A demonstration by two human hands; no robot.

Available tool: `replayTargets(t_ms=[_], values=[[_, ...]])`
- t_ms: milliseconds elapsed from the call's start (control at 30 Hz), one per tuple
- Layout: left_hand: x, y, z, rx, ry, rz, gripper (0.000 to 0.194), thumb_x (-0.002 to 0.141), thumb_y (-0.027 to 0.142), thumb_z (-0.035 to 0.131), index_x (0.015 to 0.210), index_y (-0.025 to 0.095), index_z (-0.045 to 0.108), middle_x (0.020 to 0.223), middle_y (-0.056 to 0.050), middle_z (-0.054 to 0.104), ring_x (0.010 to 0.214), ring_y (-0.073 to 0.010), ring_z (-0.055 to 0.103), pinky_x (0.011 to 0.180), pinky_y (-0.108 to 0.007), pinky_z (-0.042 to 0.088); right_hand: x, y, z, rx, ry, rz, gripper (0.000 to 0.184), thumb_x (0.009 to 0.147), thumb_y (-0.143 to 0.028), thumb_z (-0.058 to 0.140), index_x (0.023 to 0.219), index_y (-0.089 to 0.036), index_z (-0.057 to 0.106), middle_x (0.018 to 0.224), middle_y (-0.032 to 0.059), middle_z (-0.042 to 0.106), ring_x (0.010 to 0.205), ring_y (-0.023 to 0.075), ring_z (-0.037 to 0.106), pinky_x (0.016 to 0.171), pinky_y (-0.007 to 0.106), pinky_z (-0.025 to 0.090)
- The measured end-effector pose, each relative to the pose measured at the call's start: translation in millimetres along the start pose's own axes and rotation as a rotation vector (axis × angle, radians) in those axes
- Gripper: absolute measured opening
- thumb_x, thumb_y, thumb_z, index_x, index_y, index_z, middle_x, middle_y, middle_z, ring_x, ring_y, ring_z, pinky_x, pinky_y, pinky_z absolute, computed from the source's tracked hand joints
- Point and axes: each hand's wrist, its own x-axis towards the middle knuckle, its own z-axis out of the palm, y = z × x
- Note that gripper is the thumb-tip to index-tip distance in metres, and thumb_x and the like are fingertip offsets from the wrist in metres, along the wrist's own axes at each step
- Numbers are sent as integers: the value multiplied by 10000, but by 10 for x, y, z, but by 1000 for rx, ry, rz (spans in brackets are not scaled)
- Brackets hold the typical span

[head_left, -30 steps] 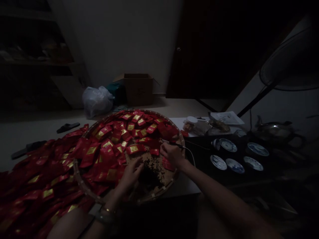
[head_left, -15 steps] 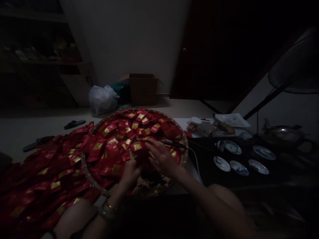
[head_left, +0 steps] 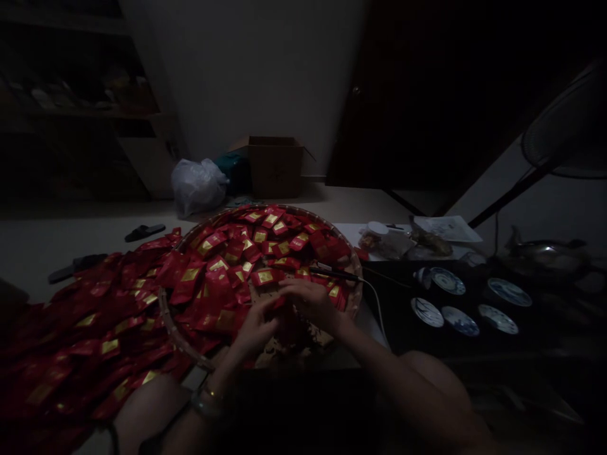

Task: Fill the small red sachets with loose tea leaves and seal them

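Note:
My left hand (head_left: 258,325) is closed on the near side of a red packet (head_left: 288,319), low over the front of a round bamboo tray (head_left: 167,316). From the right, my right hand (head_left: 315,304) reaches across the same packet, its fingers bent over the top; dim light blurs the exact grip. Just beyond it, a slim black pen-like tool (head_left: 334,273) with a white cord (head_left: 377,297) lies on the packets. Red packets with gold labels (head_left: 265,276) fill most of the tray. Dark loose leaves partly show on the tray under my hands.
More red packets (head_left: 95,354) are heaped left of the tray. On the right, blue-and-white dishes (head_left: 459,320) and a metal kettle (head_left: 545,253) stand on a dark surface. Behind are a clear jar (head_left: 374,235), a cardboard box (head_left: 275,167), a white plastic bag (head_left: 198,186) and a fan (head_left: 569,126).
My right hand has let go of the corded tool, now lying on the packets, and moved left to my left hand. A red packet is now between both hands. The view has shifted slightly left.

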Motion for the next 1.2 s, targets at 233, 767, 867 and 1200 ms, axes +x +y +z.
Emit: replayTargets(t_ms=[233, 767, 867, 1200], values=[[-29, 64, -74, -123, -110, -41, 509, 665, 447, 704, 1089, 168, 672, 1102, -112, 686, 1002, -295, 629, 848, -371, 509, -42, 25, -141, 283, -3, 151, 187, 806, -102, 478, 726, -178, 629, 1067, 100, 688, 973, 177, 652, 837, 311, 517], [-29, 83, 70, -25, 273, -74, 248, 597, 326, 713, 766, 146, 741, 791, -69, 756, 754, -252, 690, 706, -328, 546, -167, -27, 99, -312, 0, 7, 381, 898, -132, 419, 1260, -147, 536, 1244, 145, 579, 1196, 215, 497, 989, 385, 446], [-53, 81, 95, -21, 265, -78, 267, 613, 337, 705, 799, 149, 744, 808, -66, 756, 766, -246, 690, 703, -318, 548, -169, -21, 94, -286, 22, 32, 295, 905, -176, 437, 1148, -179, 605, 1151, 123, 615, 1126, 210, 526, 944, 391, 464], [-21, 201, 11, 65, 219, -77, 324, 686, 448, 621, 695, 146, 740, 626, -17, 704, 623, -192, 629, 551, -240, 478, -56, -95, -49, -171, -162, -9, 162, 893, -181, 475, 801, -170, 608, 735, 53, 629, 741, 171, 528, 691, 291, 450]])
